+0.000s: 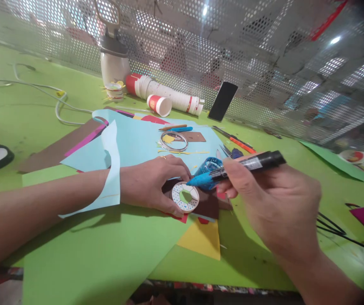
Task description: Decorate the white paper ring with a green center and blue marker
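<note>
My left hand [151,180] curls its thumb and fingers around the edge of a small round white disc [184,205]. Lines split the disc's face into sections around a green centre; several sections carry blue dots, and the upper right looks plain white. In my right hand [277,207] is a black-barrelled marker [248,164] with a blue front end, its point at or just above the disc's upper rim; contact is unclear. Beneath the disc lies dark brown paper [209,205]. A blue tape dispenser [205,169] sits behind the marker, partly hidden by it.
Light blue paper [137,140], green paper [99,250] and a yellow sheet [204,239] cover the table. Behind are a tape ring [186,146], stacked paper cups [172,95], a spray bottle [113,63] and a phone [222,101] against a perforated metal screen. A cable [59,106] runs left.
</note>
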`<state>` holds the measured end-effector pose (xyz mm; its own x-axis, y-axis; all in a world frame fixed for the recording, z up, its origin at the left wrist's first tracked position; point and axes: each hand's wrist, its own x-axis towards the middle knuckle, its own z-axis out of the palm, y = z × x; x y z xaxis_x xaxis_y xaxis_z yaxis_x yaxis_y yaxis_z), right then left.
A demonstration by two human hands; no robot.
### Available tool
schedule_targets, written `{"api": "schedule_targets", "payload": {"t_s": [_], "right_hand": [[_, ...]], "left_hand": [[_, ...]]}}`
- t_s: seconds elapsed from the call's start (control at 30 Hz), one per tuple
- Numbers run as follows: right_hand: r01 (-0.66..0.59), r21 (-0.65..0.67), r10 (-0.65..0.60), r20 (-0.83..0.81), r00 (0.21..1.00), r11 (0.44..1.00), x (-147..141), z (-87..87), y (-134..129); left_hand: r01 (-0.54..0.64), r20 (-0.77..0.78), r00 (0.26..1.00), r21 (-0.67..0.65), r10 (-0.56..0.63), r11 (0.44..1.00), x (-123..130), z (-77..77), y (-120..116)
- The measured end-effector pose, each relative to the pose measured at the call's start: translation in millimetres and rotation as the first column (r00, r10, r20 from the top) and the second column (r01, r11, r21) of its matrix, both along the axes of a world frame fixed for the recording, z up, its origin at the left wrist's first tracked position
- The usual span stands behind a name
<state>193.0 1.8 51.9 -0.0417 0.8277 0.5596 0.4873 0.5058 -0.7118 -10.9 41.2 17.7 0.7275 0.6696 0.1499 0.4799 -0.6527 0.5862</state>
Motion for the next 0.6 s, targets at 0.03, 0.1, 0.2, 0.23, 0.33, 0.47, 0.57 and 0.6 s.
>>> {"api": "schedule_targets", "payload": {"t_s": [0.03,0.1,0.2,0.23,0.33,0.47,0.57,0.6], "right_hand": [[0.008,0.006,-0.008,-0.008,1.0,1.0,1,1.7,0],[0.011,0.001,-0.011,-0.011,1.0,1.0,1,3.5,1],[-0.009,-0.018,0.009,0.006,1.0,1.0,1,2.3,1],[-0.02,-0.025,0.02,0.008,1.0,0.999,1,1.3,2],[-0.06,-0.056,0.06,0.004,0.998,0.997,-1,-1.9,2],[-0.099,-0.066,0.102,0.035,0.994,0.993,-1,-5.0,4],[-0.117,-0.071,0.12,0.044,0.992,0.991,0,-7.8,4],[-0.122,-0.086,0.126,0.039,0.991,0.989,0,-8.8,4]], "left_hand": [[0.0,0.0,1.0,0.003,0.0,1.0,0,-0.3,0],[0.004,0.004,1.0,0.005,-0.004,1.0,0,-0.9,0],[0.006,0.02,1.0,0.008,-0.006,1.0,0,-1.7,1],[0.007,0.023,1.0,0.009,-0.008,1.0,0,-1.8,1],[0.004,0.021,1.0,0.008,-0.004,1.0,1,-2.1,1],[-0.003,0.013,1.0,0.015,0.003,1.0,1,-2.3,0],[-0.008,0.009,1.0,0.012,0.008,1.0,2,-1.7,0],[-0.009,0.007,1.0,0.009,0.009,1.0,2,-1.3,0]]}}
